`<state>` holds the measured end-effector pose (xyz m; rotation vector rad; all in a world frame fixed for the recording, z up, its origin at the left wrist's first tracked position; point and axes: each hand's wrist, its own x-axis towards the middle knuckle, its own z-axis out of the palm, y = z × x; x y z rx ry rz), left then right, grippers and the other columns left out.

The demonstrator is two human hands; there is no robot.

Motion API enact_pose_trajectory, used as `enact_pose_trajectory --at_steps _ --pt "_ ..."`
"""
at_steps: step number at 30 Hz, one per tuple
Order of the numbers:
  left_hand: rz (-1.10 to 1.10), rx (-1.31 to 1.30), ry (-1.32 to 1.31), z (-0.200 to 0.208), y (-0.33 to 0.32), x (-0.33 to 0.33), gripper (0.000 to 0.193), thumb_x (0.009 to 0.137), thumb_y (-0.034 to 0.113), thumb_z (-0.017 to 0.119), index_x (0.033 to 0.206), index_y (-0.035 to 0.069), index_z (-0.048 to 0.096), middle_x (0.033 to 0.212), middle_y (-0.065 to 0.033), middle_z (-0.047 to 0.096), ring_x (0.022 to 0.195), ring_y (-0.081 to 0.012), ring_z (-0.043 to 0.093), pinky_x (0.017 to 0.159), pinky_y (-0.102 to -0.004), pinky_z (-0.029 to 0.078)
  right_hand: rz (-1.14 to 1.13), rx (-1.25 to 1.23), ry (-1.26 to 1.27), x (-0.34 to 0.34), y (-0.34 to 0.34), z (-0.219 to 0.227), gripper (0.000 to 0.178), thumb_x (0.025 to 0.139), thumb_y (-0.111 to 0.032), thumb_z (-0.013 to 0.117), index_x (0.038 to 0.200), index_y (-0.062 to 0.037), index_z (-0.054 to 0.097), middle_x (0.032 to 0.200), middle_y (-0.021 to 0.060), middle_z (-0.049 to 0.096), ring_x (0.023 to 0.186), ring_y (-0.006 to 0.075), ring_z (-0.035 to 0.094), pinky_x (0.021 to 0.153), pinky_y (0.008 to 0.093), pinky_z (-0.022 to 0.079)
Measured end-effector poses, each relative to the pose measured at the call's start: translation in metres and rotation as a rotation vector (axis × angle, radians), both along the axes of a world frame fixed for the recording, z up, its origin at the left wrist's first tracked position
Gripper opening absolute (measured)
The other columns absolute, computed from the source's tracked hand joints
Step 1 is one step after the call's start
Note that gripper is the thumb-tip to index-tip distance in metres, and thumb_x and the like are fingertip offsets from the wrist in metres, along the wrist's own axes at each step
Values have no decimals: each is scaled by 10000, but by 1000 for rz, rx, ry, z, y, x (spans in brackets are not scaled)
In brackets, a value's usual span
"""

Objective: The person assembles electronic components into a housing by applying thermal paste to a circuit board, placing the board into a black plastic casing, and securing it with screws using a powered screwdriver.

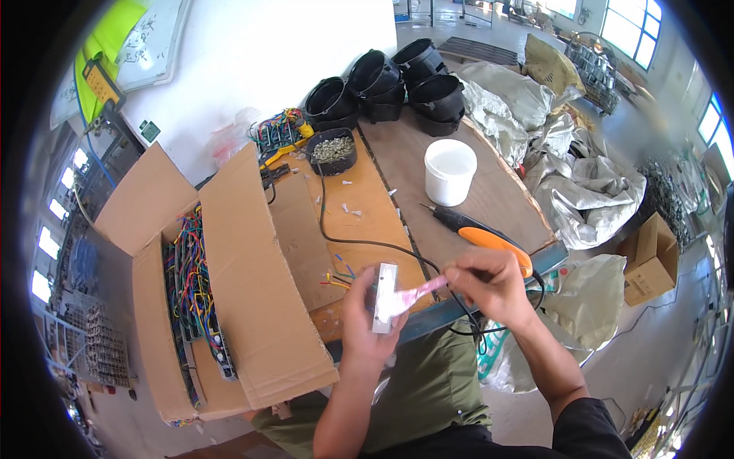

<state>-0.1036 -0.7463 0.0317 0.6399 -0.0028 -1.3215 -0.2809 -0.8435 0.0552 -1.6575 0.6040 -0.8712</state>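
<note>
Near the table's front edge, my left hand (pixel 362 317) is closed around a silver, rectangular metal-faced module (pixel 386 278). Coloured wires (pixel 336 279) stick out beside its upper left. My right hand (pixel 493 284) pinches a pinkish flat stick (pixel 432 286), possibly a spatula or brush. Its whitish tip touches the metal face, where white paste shows. Just beyond my right hand lies an orange and black electric screwdriver (pixel 489 239) with a black cord. Farther back stands a white plastic tub (pixel 449 174); its contents cannot be made out.
At left, an open cardboard box (pixel 264 291) holds several wired modules (pixel 191 283). A black tray of small screws (pixel 334 151), a wire bundle (pixel 277 131) and black buckets (pixel 375 76) stand at the back. White sacks (pixel 589 191) lie right of the table. The cord (pixel 355 242) crosses the tabletop.
</note>
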Motion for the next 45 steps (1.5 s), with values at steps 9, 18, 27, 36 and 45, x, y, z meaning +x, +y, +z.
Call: enact_pose_trajectory --at_steps 9,18,27,36,45 --pt "-41 -81 -5 -12 4 5 334 1036 273 420 1151 15 599 709 -91 581 419 -159 470 316 -258 311 -42 16 38 -3 -4 3 82 913 -4 670 935 65 709 695 4 582 588 32 505 513 229 374" --pt "58 -3 0 -15 -5 -1 305 1018 256 446 1121 24 615 715 -92 564 442 -145 449 316 -245 306 -39 -25 49 -5 6 -11 46 882 13 684 898 45 713 658 10 575 582 38 472 500 240 348" --pt "-100 -167 -34 -32 0 7 367 1039 289 406 1163 0 596 735 -99 578 451 -141 465 318 -242 310 -327 -82 15 -16 -108 22 226 885 -191 701 908 27 755 638 26 641 507 53 517 472 245 400" --pt "278 218 -531 -85 -19 1 212 961 328 595 960 139 691 647 25 604 434 -98 546 319 -240 374 -378 -667 826 1 -209 46 361 792 -402 759 820 -42 759 723 156 712 683 307 708 710 416 563" --pt "292 195 -891 -77 14 -5 292 988 255 552 1107 3 641 963 -60 627 870 -152 599 757 -282 475 -1343 -316 911 -284 -93 -166 232 944 -206 612 836 -3 645 686 227 633 664 427 642 638 505 506"
